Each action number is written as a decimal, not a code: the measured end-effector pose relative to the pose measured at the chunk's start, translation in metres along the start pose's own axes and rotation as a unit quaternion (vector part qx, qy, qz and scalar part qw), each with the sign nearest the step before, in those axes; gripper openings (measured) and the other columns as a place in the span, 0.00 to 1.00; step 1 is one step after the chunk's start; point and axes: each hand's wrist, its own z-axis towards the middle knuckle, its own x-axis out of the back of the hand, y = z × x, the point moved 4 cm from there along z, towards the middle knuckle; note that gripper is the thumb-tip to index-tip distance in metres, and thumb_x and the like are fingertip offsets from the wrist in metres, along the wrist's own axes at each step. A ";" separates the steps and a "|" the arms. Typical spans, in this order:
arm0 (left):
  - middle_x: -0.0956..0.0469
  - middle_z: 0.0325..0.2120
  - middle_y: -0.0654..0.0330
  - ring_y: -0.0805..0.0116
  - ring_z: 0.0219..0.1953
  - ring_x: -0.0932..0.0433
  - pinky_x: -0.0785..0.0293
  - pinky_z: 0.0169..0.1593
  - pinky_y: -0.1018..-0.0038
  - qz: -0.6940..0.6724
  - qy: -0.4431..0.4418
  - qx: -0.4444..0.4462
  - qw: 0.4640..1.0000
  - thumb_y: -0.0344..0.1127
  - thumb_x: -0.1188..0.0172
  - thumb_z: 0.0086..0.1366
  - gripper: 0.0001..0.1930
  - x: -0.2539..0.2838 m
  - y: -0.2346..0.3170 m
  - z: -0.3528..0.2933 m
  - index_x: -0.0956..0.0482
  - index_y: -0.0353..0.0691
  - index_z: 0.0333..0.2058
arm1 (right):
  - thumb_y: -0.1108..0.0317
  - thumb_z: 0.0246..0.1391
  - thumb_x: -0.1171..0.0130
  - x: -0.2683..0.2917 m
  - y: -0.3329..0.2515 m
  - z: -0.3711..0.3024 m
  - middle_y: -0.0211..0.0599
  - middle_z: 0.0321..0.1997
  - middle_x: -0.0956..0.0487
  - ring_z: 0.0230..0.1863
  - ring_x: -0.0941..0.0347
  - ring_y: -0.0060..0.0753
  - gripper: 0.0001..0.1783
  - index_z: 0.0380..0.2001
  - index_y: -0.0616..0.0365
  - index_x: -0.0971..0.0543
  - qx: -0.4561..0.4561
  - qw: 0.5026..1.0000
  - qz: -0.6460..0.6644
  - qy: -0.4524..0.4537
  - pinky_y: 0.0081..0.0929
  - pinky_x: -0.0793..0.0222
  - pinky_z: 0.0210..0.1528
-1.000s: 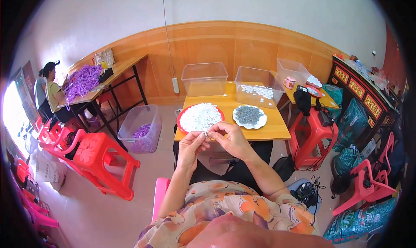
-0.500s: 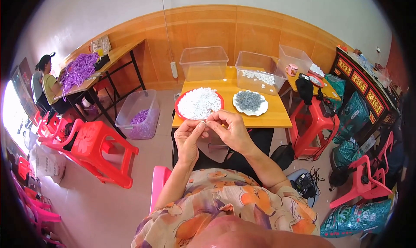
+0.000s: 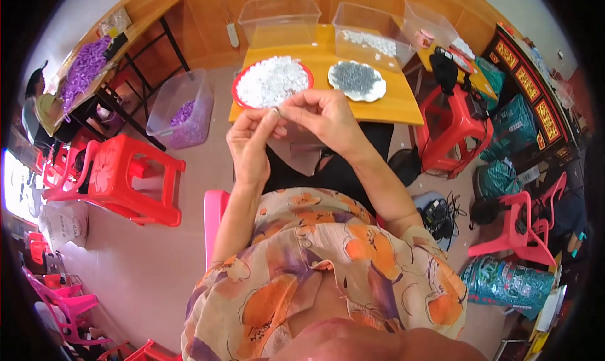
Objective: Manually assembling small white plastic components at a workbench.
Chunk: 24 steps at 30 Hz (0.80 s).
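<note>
My left hand (image 3: 250,140) and my right hand (image 3: 324,116) meet fingertip to fingertip at the near edge of the yellow table (image 3: 394,112). Both pinch at the same spot, where a tiny dark bit shows between them; it is too small to name. Just beyond my hands is a red-rimmed round tray (image 3: 237,95) heaped with small white pieces (image 3: 271,80). To the right of it stands a white scalloped plate (image 3: 378,93) full of small grey pieces (image 3: 355,76).
Clear plastic bins (image 3: 280,20) stand at the table's back, one (image 3: 372,42) holding white pieces. On the left are a bin (image 3: 183,121) with purple pieces, red stools (image 3: 135,178) and a person (image 3: 47,112) at another table. Right: a red stool (image 3: 457,124), cables (image 3: 444,216), green sacks (image 3: 510,279).
The view has tipped downward, so the table and trays sit higher in the picture. My hands keep their pinch together, with little change in the fingers.
</note>
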 end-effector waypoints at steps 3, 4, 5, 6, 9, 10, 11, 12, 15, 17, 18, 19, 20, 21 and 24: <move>0.22 0.24 0.58 0.77 0.23 0.26 0.30 0.30 0.84 -0.040 0.032 0.008 0.999 0.28 0.43 0.60 0.03 0.012 -0.001 0.007 0.25 0.35 0.31 | 0.64 0.51 0.40 0.007 0.013 0.012 0.24 0.25 0.24 0.24 0.34 0.11 0.12 0.33 0.64 0.20 0.027 0.999 -0.020 0.027 0.11 0.39 0.25; 0.22 0.24 0.58 0.77 0.23 0.26 0.30 0.30 0.84 -0.048 0.045 0.006 0.998 0.29 0.44 0.61 0.03 0.019 0.003 0.009 0.25 0.36 0.32 | 0.63 0.52 0.41 0.016 0.017 0.018 0.24 0.25 0.24 0.23 0.34 0.12 0.13 0.33 0.63 0.20 0.039 0.998 -0.038 0.043 0.13 0.39 0.25; 0.21 0.25 0.58 0.78 0.22 0.26 0.30 0.30 0.85 -0.057 0.057 0.002 0.997 0.29 0.45 0.61 0.04 0.026 0.005 0.013 0.25 0.36 0.33 | 0.62 0.52 0.41 0.029 0.021 0.026 0.25 0.26 0.24 0.23 0.34 0.12 0.13 0.34 0.63 0.20 0.053 0.995 -0.057 0.057 0.14 0.38 0.25; 0.21 0.26 0.59 0.79 0.23 0.27 0.30 0.30 0.86 -0.060 0.063 -0.013 0.996 0.31 0.45 0.62 0.04 0.035 0.006 0.017 0.25 0.37 0.33 | 0.62 0.52 0.41 0.041 0.032 0.036 0.25 0.26 0.24 0.23 0.34 0.12 0.13 0.34 0.63 0.20 0.047 0.995 -0.058 0.059 0.14 0.38 0.25; 0.22 0.26 0.59 0.79 0.23 0.27 0.31 0.29 0.87 -0.086 0.097 -0.019 0.991 0.31 0.45 0.62 0.04 0.044 0.019 0.019 0.24 0.38 0.34 | 0.61 0.52 0.42 0.080 0.080 0.069 0.28 0.24 0.23 0.22 0.33 0.14 0.15 0.33 0.63 0.19 0.011 0.986 -0.126 0.105 0.15 0.38 0.26; 0.22 0.26 0.59 0.79 0.23 0.27 0.31 0.29 0.87 -0.087 0.096 -0.016 0.991 0.31 0.45 0.62 0.04 0.046 0.019 0.019 0.24 0.38 0.34 | 0.60 0.50 0.41 0.091 0.101 0.079 0.30 0.23 0.22 0.23 0.31 0.17 0.14 0.31 0.62 0.19 -0.017 0.972 -0.209 0.102 0.17 0.36 0.27; 0.22 0.26 0.59 0.79 0.23 0.28 0.32 0.29 0.87 -0.093 0.099 -0.020 0.991 0.31 0.45 0.62 0.04 0.048 0.020 0.019 0.24 0.38 0.34 | 0.59 0.48 0.40 0.098 0.119 0.088 0.33 0.23 0.21 0.23 0.29 0.19 0.14 0.30 0.60 0.18 -0.043 0.951 -0.289 0.097 0.19 0.35 0.28; 0.22 0.26 0.59 0.79 0.23 0.28 0.32 0.28 0.87 -0.100 0.102 -0.024 0.990 0.31 0.45 0.62 0.04 0.049 0.020 0.020 0.24 0.38 0.34 | 0.59 0.48 0.40 0.101 0.133 0.096 0.33 0.23 0.21 0.23 0.29 0.19 0.14 0.30 0.60 0.18 -0.043 0.951 -0.289 0.097 0.19 0.35 0.28; 0.22 0.26 0.59 0.79 0.22 0.29 0.33 0.27 0.87 -0.104 0.089 -0.024 0.990 0.31 0.45 0.62 0.04 0.046 0.021 0.019 0.24 0.38 0.34 | 0.61 0.43 0.39 0.099 0.167 0.117 0.43 0.25 0.20 0.29 0.23 0.38 0.12 0.27 0.57 0.18 -0.068 0.909 -0.408 0.050 0.32 0.30 0.33; 0.22 0.26 0.59 0.80 0.22 0.29 0.34 0.27 0.87 -0.104 0.087 -0.021 0.991 0.31 0.45 0.62 0.04 0.045 0.021 0.018 0.24 0.38 0.34 | 0.63 0.42 0.41 0.091 0.180 0.132 0.40 0.28 0.20 0.31 0.23 0.39 0.09 0.27 0.53 0.18 -0.065 0.855 -0.514 0.018 0.34 0.30 0.34; 0.22 0.25 0.59 0.80 0.22 0.29 0.34 0.27 0.86 -0.105 0.085 -0.018 0.991 0.31 0.45 0.62 0.04 0.044 0.020 0.019 0.24 0.38 0.34 | 0.63 0.42 0.41 0.086 0.184 0.136 0.40 0.28 0.20 0.31 0.23 0.39 0.09 0.27 0.53 0.18 -0.065 0.855 -0.515 0.019 0.34 0.30 0.34; 0.22 0.25 0.59 0.80 0.22 0.29 0.34 0.27 0.86 -0.104 0.087 -0.020 0.991 0.31 0.45 0.62 0.04 0.045 0.020 0.019 0.24 0.38 0.34 | 0.64 0.42 0.42 0.077 0.186 0.140 0.42 0.29 0.20 0.33 0.23 0.42 0.09 0.28 0.55 0.19 -0.076 0.829 -0.554 0.021 0.35 0.29 0.34; 0.22 0.25 0.59 0.80 0.22 0.29 0.34 0.27 0.86 -0.106 0.088 -0.017 0.990 0.31 0.45 0.62 0.04 0.045 0.020 0.019 0.24 0.38 0.34 | 0.66 0.42 0.44 0.071 0.188 0.143 0.44 0.30 0.20 0.35 0.23 0.45 0.10 0.28 0.57 0.19 -0.086 0.801 -0.592 0.023 0.36 0.29 0.35; 0.22 0.25 0.59 0.80 0.21 0.30 0.34 0.26 0.86 -0.109 0.088 -0.014 0.990 0.31 0.45 0.62 0.04 0.045 0.021 0.019 0.25 0.38 0.34 | 0.66 0.42 0.44 0.067 0.188 0.144 0.44 0.30 0.20 0.35 0.23 0.45 0.10 0.28 0.57 0.19 -0.084 0.802 -0.592 0.022 0.36 0.29 0.35; 0.23 0.25 0.60 0.80 0.21 0.30 0.35 0.26 0.86 -0.107 0.086 -0.010 0.990 0.31 0.45 0.63 0.04 0.045 0.021 0.018 0.25 0.38 0.33 | 0.70 0.45 0.48 0.057 0.189 0.148 0.53 0.37 0.22 0.38 0.24 0.49 0.11 0.31 0.63 0.21 -0.083 0.765 -0.639 -0.007 0.42 0.29 0.39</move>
